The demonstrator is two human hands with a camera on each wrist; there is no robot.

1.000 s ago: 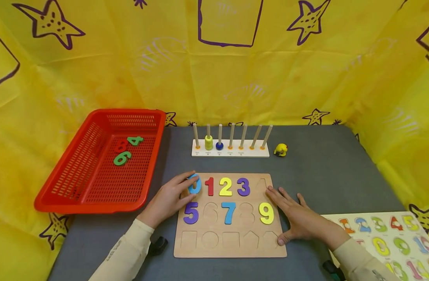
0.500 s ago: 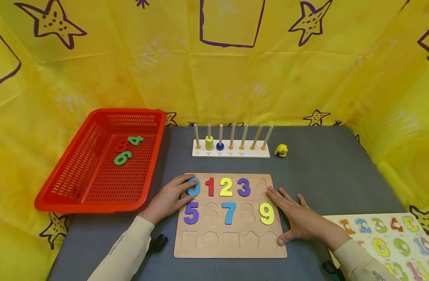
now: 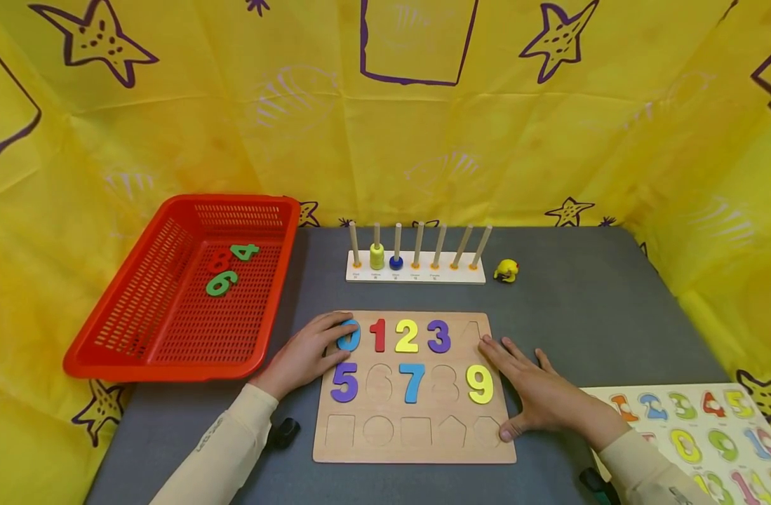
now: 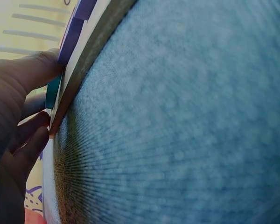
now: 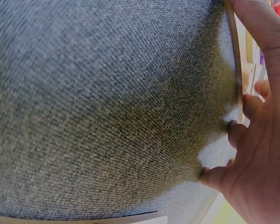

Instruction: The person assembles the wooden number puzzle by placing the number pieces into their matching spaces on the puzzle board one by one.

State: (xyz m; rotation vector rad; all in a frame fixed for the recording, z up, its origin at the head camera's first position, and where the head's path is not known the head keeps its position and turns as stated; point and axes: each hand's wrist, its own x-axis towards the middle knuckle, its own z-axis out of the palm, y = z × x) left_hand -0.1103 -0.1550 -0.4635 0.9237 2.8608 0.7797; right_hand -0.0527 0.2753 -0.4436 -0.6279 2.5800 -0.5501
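A wooden board (image 3: pixel 442 452) lies flat on the grey table (image 3: pixel 581 308). At the board's left side the left hand (image 3: pixel 304 356) rests with loosely bent, parted fingers touching the blue 0 (image 3: pixel 356 341) and the thumb by the purple 5 (image 3: pixel 346 379), gripping neither. At its right edge the right hand (image 3: pixel 529 389), fingers spread wide, touches the wood, grasping nothing. The 0 sits at the left of the board's far row, followed by the 1 (image 3: pixel 379 337), the 2 (image 3: pixel 407 338) and the 3 (image 3: pixel 440 336); the 5, the 7 (image 3: pixel 413 382) and the 9 (image 3: pixel 482 382) fill places in its middle row. Left of the board stands a red basket (image 3: pixel 164 368) holding a green 4 (image 3: pixel 246 251), a red 8 (image 3: pixel 219 262) and a green 6 (image 3: pixel 221 283). Beyond the board are a peg rack (image 3: pixel 417 275) and a yellow toy (image 3: pixel 506 271); right of it lies another number puzzle (image 3: pixel 663 426).
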